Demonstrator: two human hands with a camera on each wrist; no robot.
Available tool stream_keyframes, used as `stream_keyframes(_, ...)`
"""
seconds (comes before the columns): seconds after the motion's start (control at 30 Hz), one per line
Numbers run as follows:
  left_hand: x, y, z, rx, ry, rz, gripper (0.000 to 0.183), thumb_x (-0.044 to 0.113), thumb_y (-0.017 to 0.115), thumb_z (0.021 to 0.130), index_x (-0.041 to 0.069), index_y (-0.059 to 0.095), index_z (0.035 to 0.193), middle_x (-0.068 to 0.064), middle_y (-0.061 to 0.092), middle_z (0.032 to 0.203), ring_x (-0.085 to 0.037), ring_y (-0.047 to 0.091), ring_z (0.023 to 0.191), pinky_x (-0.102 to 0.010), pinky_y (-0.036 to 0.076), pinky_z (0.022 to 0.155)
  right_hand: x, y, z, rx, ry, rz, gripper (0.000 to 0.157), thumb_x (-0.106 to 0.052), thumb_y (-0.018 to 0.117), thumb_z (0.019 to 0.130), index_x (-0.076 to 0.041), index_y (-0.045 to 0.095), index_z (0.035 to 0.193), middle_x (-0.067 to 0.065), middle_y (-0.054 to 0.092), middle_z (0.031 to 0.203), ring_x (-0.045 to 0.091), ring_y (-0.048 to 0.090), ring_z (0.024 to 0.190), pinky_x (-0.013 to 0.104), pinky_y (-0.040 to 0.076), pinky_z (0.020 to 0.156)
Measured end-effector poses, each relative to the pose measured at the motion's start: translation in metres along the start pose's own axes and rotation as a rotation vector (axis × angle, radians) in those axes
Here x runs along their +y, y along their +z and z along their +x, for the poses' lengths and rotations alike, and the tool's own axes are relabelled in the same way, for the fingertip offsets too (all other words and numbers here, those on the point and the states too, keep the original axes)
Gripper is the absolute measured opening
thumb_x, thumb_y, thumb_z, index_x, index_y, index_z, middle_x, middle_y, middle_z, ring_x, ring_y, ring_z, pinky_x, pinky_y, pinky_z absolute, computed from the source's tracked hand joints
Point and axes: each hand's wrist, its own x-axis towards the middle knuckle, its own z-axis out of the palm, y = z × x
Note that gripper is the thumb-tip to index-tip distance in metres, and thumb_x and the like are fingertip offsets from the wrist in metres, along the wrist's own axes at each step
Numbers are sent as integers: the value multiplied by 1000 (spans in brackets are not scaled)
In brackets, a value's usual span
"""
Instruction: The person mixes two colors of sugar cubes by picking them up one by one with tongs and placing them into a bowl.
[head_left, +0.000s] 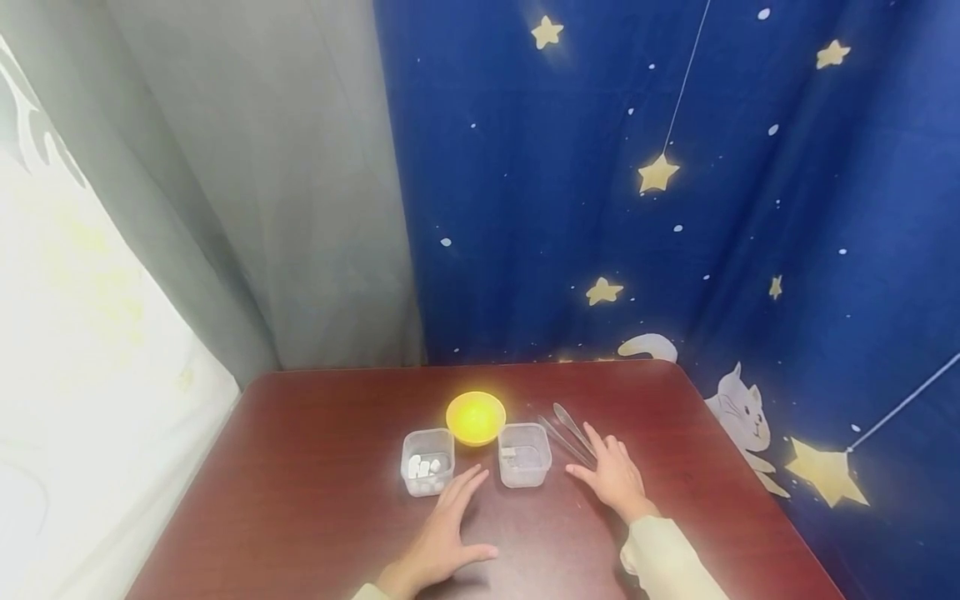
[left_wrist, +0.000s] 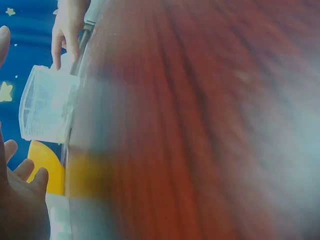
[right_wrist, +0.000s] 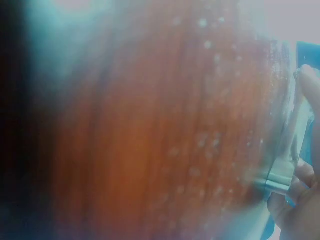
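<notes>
My left hand [head_left: 438, 533] hovers over the near part of the table, fingers extended and thumb spread, holding nothing. Just beyond its fingertips stands a clear plastic container [head_left: 428, 488] with several small white pieces [head_left: 424, 468] inside. My right hand [head_left: 617, 479] is at the near end of metal tongs [head_left: 573, 429], which lie with their arms apart. In the right wrist view, thumb and fingers lie on either side of the tongs [right_wrist: 280, 177], without a clear grip. A second clear container [head_left: 525, 479], left of the tongs, holds a small pale piece [head_left: 509, 453].
A yellow bowl [head_left: 476, 400] stands behind and between the two containers. Everything rests on a reddish-brown table [head_left: 322, 500]. A grey curtain [head_left: 300, 208] and a blue starry curtain [head_left: 525, 208] hang behind it, with a white cloth [head_left: 90, 375] at the left.
</notes>
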Motion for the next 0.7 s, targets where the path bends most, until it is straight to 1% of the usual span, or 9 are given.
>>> stream_keyframes(0.1, 2, 3, 6, 12, -15, -7, 102, 41, 85, 71, 22, 28, 153, -10, 30, 155, -30, 30, 139, -61, 35, 101, -1, 1, 2, -22, 33, 7, 87, -53, 75, 78, -16, 39, 149, 14, 52, 109, 31, 49, 102, 47, 50, 71)
stream_keyframes(0.17, 2, 4, 10, 18, -43, -26, 101, 40, 84, 72, 23, 28, 153, -9, 29, 155, -28, 28, 140, -60, 33, 103, -2, 2, 4, -26, 47, 10, 86, -52, 75, 78, -16, 40, 148, 15, 52, 111, 32, 49, 103, 49, 51, 73)
stream_keyframes(0.3, 2, 9, 16, 33, -88, -56, 100, 39, 84, 73, 22, 27, 153, -8, 30, 156, -27, 27, 141, -57, 30, 106, -4, 1, 3, -20, 53, 25, 85, -48, 77, 77, -13, 43, 146, 16, 53, 113, 34, 50, 104, 51, 50, 75)
stream_keyframes(0.47, -1, 15, 22, 43, -122, -74, 101, 38, 84, 73, 22, 27, 154, -7, 30, 155, -26, 29, 140, -53, 31, 108, -6, 0, 2, -24, 66, 36, 83, -45, 78, 76, -11, 45, 145, 18, 54, 118, 35, 50, 108, 54, 49, 81)
stream_keyframes(0.57, -3, 17, 24, 54, -132, -87, 101, 37, 85, 72, 21, 28, 153, -5, 31, 155, -26, 30, 139, -52, 31, 108, -6, 1, 2, -16, 75, 46, 81, -44, 79, 77, -10, 47, 143, 18, 55, 117, 36, 50, 109, 55, 48, 83)
stream_keyframes(0.7, -5, 20, 25, 63, -145, -93, 102, 37, 87, 70, 19, 30, 153, -4, 33, 154, -25, 32, 139, -50, 31, 109, -6, 3, 1, 7, 88, 40, 75, -41, 79, 76, -7, 52, 138, 15, 58, 111, 35, 54, 104, 53, 48, 82)
